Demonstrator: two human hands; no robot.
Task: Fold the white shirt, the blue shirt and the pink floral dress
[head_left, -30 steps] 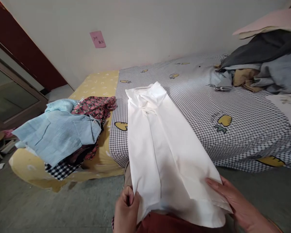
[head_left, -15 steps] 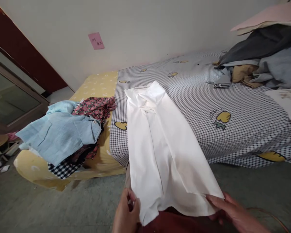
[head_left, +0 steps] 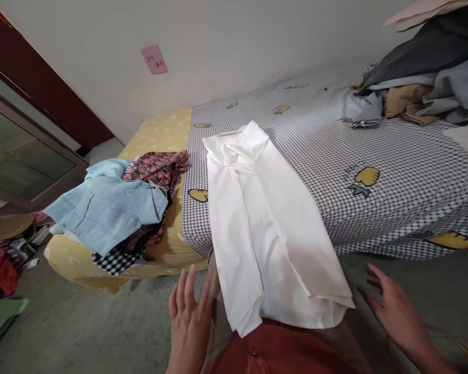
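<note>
A white garment (head_left: 273, 234), perhaps a skirt or dress, lies stretched from the bed's edge down over my lap. Its far end is bunched on the checked cover, and a long slit or fold runs down its middle. My left hand (head_left: 191, 311) is to the left of the garment's near end, fingers spread, holding nothing. On the other side, my right hand (head_left: 393, 306) hovers apart from the garment's right corner with its fingers open and nothing in them. The front of a dark red top (head_left: 281, 350) shows below the hem.
The bed carries a black-and-white checked cover (head_left: 320, 156) and a yellow sheet (head_left: 164, 124). Light blue clothing (head_left: 105, 208) lies over a red floral cloth (head_left: 156, 169) at left. A clothes pile (head_left: 417, 72) sits at right. A green stool (head_left: 3, 317) stands lower left.
Both hands have let go of the garment's near corners and moved outward, fingers opening. The garment still lies over the lap. The view has shifted slightly.
</note>
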